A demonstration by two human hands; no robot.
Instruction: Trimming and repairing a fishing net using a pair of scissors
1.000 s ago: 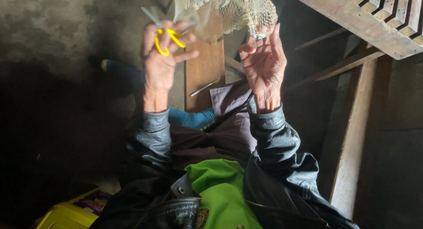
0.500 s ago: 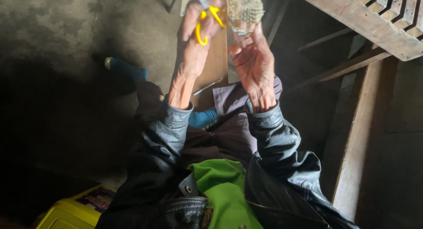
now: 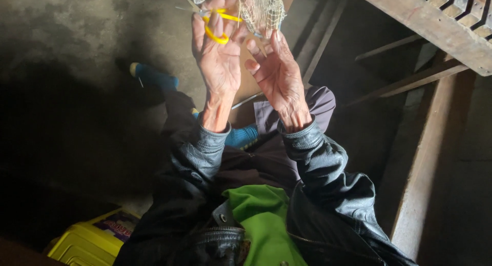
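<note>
We see yellow-handled scissors [image 3: 218,25] in our left hand [image 3: 218,61], pale beige open-mesh netting [image 3: 256,7] just beside them, blue socks [image 3: 154,77] below, a green shirt [image 3: 264,220] (black jacket over it), a yellow box [image 3: 84,243].

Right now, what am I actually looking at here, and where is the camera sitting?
There is no machine: the camera sits on a person's head and looks down at their own two bare hands, raised before them. The left hand has its fingers through the yellow-handled scissors. The right hand is open, its fingers touching a pale mesh net that hangs from above. Below are dark leather sleeves, a green top and feet in blue socks on the concrete floor. A yellow box lies at lower left.
</note>
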